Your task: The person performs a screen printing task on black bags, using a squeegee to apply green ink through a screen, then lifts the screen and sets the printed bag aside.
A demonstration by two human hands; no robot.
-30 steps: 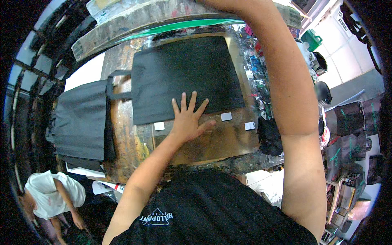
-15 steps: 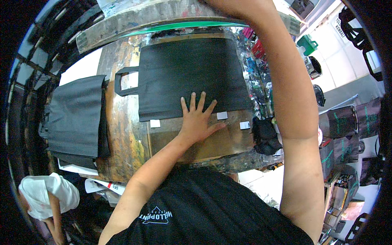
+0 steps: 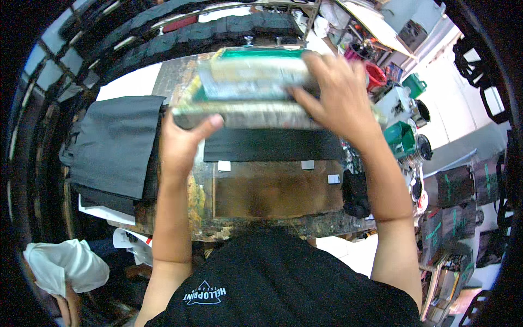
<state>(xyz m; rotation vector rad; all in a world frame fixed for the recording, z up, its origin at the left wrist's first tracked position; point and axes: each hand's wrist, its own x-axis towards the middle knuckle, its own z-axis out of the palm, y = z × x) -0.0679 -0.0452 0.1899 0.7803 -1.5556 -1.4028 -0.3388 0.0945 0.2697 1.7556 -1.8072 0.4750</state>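
1. Left hand (image 3: 182,139) grips the screen-printing frame (image 3: 253,115) over the black bag (image 3: 272,144) on the table (image 3: 200,204); slipping could skew the bag.
2. Right hand (image 3: 339,95), its grip too blurred to tell; uneven support might tip the frame.

Frame bar (image 3: 253,115): rough, stained, wood-like
Black bag (image 3: 272,145): smooth matt cloth
Brown board (image 3: 278,193): faintly glossy
Upper-right jug (image 3: 415,85): smooth plastic
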